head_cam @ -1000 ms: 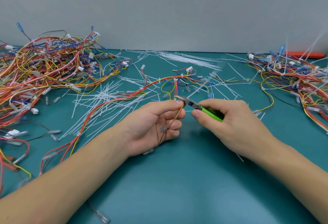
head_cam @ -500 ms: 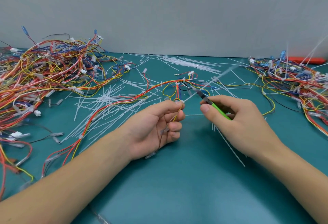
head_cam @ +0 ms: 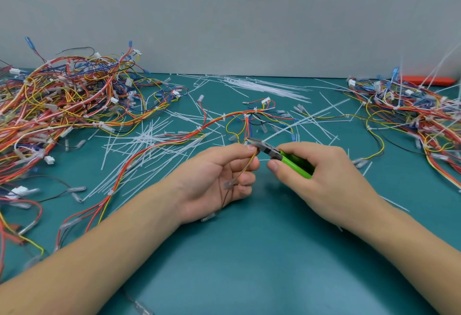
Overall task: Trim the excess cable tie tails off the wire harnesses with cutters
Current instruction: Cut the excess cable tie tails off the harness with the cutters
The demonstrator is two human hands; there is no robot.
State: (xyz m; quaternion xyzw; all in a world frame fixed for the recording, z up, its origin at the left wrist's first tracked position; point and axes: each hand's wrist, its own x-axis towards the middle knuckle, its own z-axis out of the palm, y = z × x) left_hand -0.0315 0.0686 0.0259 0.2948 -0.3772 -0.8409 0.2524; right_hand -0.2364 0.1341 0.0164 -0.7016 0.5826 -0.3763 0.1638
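The left hand (head_cam: 219, 177) was pinching a thin bit of the harness (head_cam: 174, 140) between thumb and index tip, other fingers loosely curled, with a couple of wires dropping down across the palm to little clear-sleeved terminals. The right hand (head_cam: 321, 167) had its fingers wrapped round the green handles of the cutters (head_cam: 279, 156), and the metal nose sat right up against the left fingertips, touching or as good as touching the spot where the tie was. Couldn't tell if the blades were actually closed on anything, too small and a bit blurry. One long white tail (head_cam: 306, 120) stuck out from that spot, going up and to the right over the mat (head_cam: 249, 265). The rest of that harness ran off left and away from the hands, red, orange and yellow wires with white ties along it, then curved back toward the near left edge. Loads of cut tails (head_cam: 149, 145) were scattered under and around it, way too many to count, plus a neater bunch of ties (head_cam: 264, 87) near the back wall. Two big tangles of harnesses: one pile (head_cam: 62, 100) on the left, another pile (head_cam: 414, 115) on the right with uncut tails poking up. An orange thing (head_cam: 429, 81) lay behind the right pile, mostly hidden. One pair of cutters, two hands, nothing between them but wire.
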